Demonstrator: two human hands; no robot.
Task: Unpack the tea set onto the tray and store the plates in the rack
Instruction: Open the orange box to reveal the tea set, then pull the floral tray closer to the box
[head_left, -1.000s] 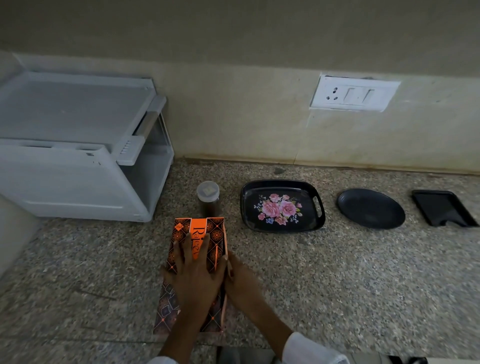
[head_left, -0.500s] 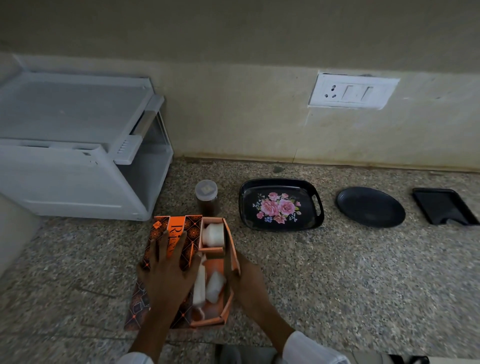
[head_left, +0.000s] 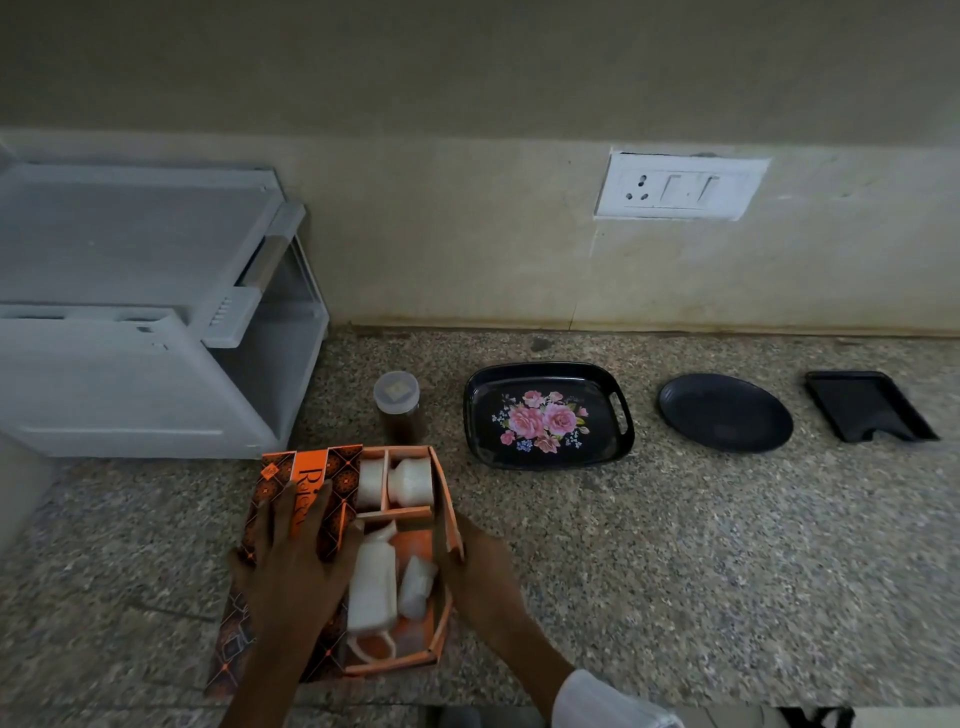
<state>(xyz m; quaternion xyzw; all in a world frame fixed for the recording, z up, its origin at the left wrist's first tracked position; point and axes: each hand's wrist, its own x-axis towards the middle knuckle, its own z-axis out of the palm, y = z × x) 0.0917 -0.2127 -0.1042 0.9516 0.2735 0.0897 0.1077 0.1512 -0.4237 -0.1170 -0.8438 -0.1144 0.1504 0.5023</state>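
Resting flat on a patterned orange-and-black lid (head_left: 306, 525), the person's left hand (head_left: 293, 566) is lying with fingers straight and spread, palm down, in the lower left of the frame. The lid is sitting shifted to the left, partly covering an orange gift box (head_left: 439, 587) on the speckled granite counter (head_left: 675, 571). The right hand (head_left: 480, 574) is pressing against the box's right wall, with the thumb hooked over the rim; whether its fingers are curling round the wall cannot be told.

Inside the box, a white teapot (head_left: 371, 587) is lying on its side in the long lower compartment, its handle pointing toward the bottom of the frame, with a small white cup (head_left: 415, 587) just beside it on the right. Two more white pieces (head_left: 410, 480) are sitting in the divided compartments at the top of the box.

A black tray with pink roses (head_left: 545, 415) is lying right of the box, near it but apart. Further right, a round black plate (head_left: 724, 413) and a rectangular black plate (head_left: 867, 405) are lying on the counter, well apart from the box. A lidded jar of brown contents (head_left: 397, 410) is standing just above the box. A white plastic rack (head_left: 150, 312) is occupying the upper left of the frame against the wall, and a white switch plate (head_left: 680, 187) is showing on the wall at upper right.
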